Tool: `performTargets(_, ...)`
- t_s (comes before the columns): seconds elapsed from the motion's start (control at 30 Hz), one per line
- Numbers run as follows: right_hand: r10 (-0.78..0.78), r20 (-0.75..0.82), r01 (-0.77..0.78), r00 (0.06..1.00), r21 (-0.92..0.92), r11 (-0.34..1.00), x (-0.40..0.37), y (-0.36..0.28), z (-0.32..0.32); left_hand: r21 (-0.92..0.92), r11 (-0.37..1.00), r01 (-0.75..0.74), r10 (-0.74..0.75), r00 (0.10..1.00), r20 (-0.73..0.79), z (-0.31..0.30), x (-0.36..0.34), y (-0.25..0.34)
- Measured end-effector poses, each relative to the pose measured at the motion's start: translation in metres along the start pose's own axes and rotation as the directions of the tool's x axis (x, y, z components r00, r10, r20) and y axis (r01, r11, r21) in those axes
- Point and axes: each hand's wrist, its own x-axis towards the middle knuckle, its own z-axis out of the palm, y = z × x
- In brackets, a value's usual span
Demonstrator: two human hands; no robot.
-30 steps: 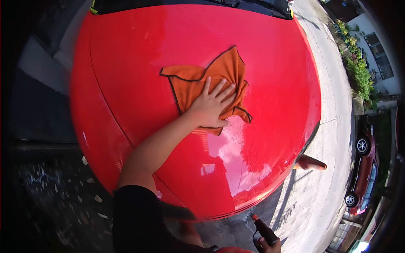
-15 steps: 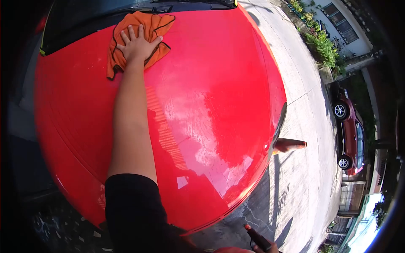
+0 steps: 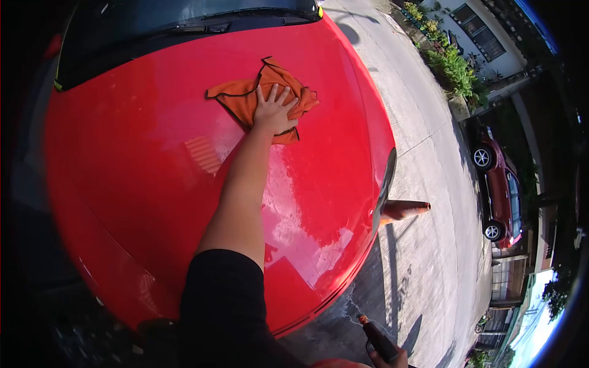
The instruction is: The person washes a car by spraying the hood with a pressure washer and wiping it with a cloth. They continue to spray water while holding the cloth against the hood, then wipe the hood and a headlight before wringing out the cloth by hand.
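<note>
My left hand [image 3: 273, 114] lies flat on an orange cloth [image 3: 240, 105] with dark edging, its fingers spread. The cloth is bunched and creased under the palm, on the glossy red car hood [image 3: 165, 129]. My left arm stretches forward across the hood. Low in the view, my right hand [image 3: 399, 359] is closed around a dark, bottle-like object [image 3: 379, 341] with an orange tip. The lower part of that object is hidden by the hand and the frame edge, so its exact kind does not show.
The windshield [image 3: 141, 24] and wipers border the hood at the far side. An orange traffic cone [image 3: 405, 210] stands beside the car on the concrete driveway [image 3: 442, 178]. A dark red car [image 3: 500, 184] is parked at the right, near plants [image 3: 453, 72] and a house.
My left hand has slid the cloth rightward and nearer to me across the hood, away from the windshield. My right hand still grips the dark object.
</note>
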Motion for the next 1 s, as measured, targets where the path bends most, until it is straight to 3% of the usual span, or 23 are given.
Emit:
performTargets(0.17, -0.304, -0.263, 0.296, 0.916, -0.071, 0.953, -0.031, -0.074, -0.016, -0.119, 0.860, -0.496, 0.496, 0.868, -0.036, 0.038, -0.117, 0.077)
performTargets(0.23, -0.417, -0.292, 0.418, 0.861, -0.063, 0.906, -0.047, -0.113, -0.030, -0.179, 0.798, -0.575, 0.586, 0.810, 0.012, 0.044, -0.175, 0.083)
performTargets(0.27, -0.431, -0.234, 0.436, 0.872, -0.032, 0.899, -0.052, -0.135, -0.040, -0.190, 0.771, -0.608, 0.622, 0.783, 0.018, 0.047, -0.203, 0.080)
performTargets(0.33, -0.482, -0.195, 0.488, 0.854, -0.018, 0.872, -0.059, -0.170, -0.053, -0.231, 0.792, -0.566, 0.601, 0.790, 0.124, 0.025, -0.259, 0.066)
performTargets(0.43, -0.539, -0.143, 0.546, 0.830, 0.015, 0.838, -0.057, -0.208, -0.062, -0.209, 0.876, -0.435, 0.465, 0.876, 0.130, 0.014, -0.331, 0.033)
performTargets(0.57, -0.651, -0.137, 0.641, 0.746, -0.116, 0.759, -0.042, -0.243, -0.079, -0.206, 0.951, -0.230, 0.262, 0.954, 0.147, -0.002, -0.396, 0.008)
performTargets(0.7, -0.688, -0.249, 0.637, 0.682, -0.260, 0.725, -0.019, -0.278, -0.109, -0.193, 0.968, -0.163, 0.176, 0.983, 0.048, 0.000, -0.421, 0.005)
performTargets(0.9, -0.750, -0.333, 0.666, 0.572, -0.346, 0.661, 0.006, -0.307, -0.146, -0.137, 0.988, -0.065, 0.083, 0.988, 0.130, -0.004, -0.420, 0.019)
performTargets(1.0, -0.696, -0.330, 0.599, 0.638, -0.356, 0.718, 0.012, -0.309, -0.156, -0.171, 0.983, 0.072, -0.057, 0.994, 0.089, 0.013, -0.427, 0.043)
